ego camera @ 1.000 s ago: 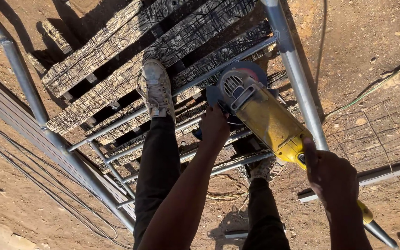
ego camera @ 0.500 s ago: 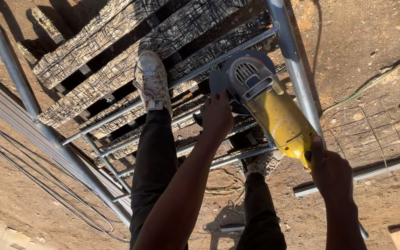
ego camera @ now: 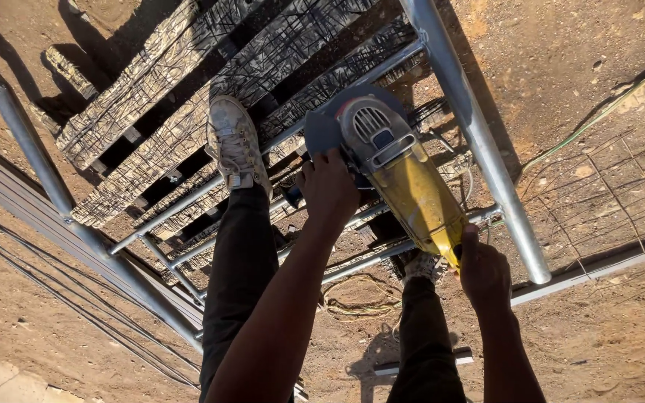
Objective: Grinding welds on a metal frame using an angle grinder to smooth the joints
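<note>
Hard, bright sunlight falls across the whole frame, throwing crisp dark shadows from the planks [ego camera: 188, 97] toward the upper left and under the metal pipe [ego camera: 472, 127] at the right. The pipe glares pale. Focus is sharp at centre; straight lines bow slightly toward the edges, and nothing is noticeably blurred.

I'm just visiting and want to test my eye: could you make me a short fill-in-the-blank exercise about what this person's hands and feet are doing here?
1. Both hands grip an angle grinder whose body is ____ in colour.
2. The right hand holds the tool's rear handle, while the left hand grips near its ____ end.
3. The shoe rests on a weathered wooden ____.
4. The long pipes framing the scaffold are made of ____.

Missing words: yellow; front (disc); plank; metal
</note>
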